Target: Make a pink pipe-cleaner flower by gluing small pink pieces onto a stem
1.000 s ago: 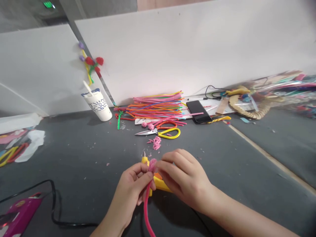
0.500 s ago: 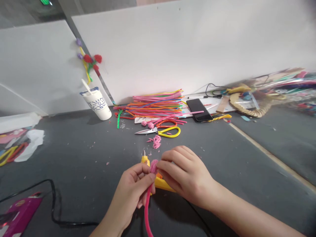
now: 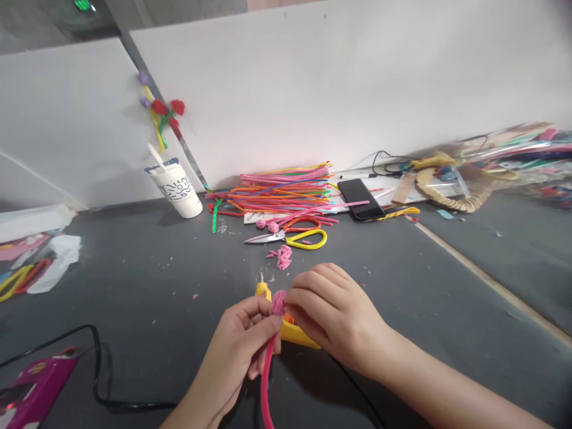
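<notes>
A deep pink pipe cleaner [image 3: 267,381] hangs down from my left hand [image 3: 243,339], which is closed around its upper end. At its top sits a paler pink pipe-cleaner bud [image 3: 278,302]. The fingers of my right hand [image 3: 337,316] are closed at the bud's right side; their tips are partly hidden. Behind both hands lies a yellow glue gun [image 3: 263,289], its nozzle pointing away and its body mostly covered. Just beyond are small pink pipe-cleaner pieces [image 3: 283,257] and scissors [image 3: 306,240] with one red and one yellow handle.
Many coloured pipe cleaners [image 3: 281,190] are heaped by the white panel, near a black phone [image 3: 361,199]. A patterned cup [image 3: 179,189] stands at back left. A magenta box [image 3: 42,390] and black cable [image 3: 96,351] lie at left, and a straw-coloured ring [image 3: 447,199] at right.
Almost nothing differs. Both hands stay at the bud, with only a very slight shift of the fingers and the camera.
</notes>
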`<state>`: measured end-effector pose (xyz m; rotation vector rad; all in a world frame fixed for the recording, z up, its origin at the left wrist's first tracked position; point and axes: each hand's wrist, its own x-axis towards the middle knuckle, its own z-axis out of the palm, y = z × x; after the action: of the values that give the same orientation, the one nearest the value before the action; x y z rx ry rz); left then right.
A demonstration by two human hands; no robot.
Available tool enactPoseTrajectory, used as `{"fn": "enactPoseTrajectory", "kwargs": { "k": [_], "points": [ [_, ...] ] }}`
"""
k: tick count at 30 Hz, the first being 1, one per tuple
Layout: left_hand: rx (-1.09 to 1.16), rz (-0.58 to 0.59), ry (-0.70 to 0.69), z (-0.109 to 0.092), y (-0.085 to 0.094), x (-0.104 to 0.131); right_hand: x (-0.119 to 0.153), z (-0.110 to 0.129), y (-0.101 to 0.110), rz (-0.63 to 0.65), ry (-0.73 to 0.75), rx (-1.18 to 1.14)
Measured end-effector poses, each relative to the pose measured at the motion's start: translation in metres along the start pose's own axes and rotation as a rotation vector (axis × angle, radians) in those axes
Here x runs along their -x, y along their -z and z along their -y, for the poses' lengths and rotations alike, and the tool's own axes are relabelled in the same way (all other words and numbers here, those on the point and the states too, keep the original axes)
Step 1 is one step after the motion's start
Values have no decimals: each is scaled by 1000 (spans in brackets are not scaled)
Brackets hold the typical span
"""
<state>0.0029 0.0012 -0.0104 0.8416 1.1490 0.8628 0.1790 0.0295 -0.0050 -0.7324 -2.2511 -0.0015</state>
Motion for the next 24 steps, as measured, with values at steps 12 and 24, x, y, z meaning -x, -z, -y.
{"fn": "enactPoseTrajectory", "kwargs": {
  "k": [12, 24],
  "points": [
    [14, 12, -7, 0, 1, 1, 0, 2, -1, -14, -37, -14],
    [29, 22, -13, 0, 3, 0, 2, 3, -2, -28, -46, -6]
  ]
}}
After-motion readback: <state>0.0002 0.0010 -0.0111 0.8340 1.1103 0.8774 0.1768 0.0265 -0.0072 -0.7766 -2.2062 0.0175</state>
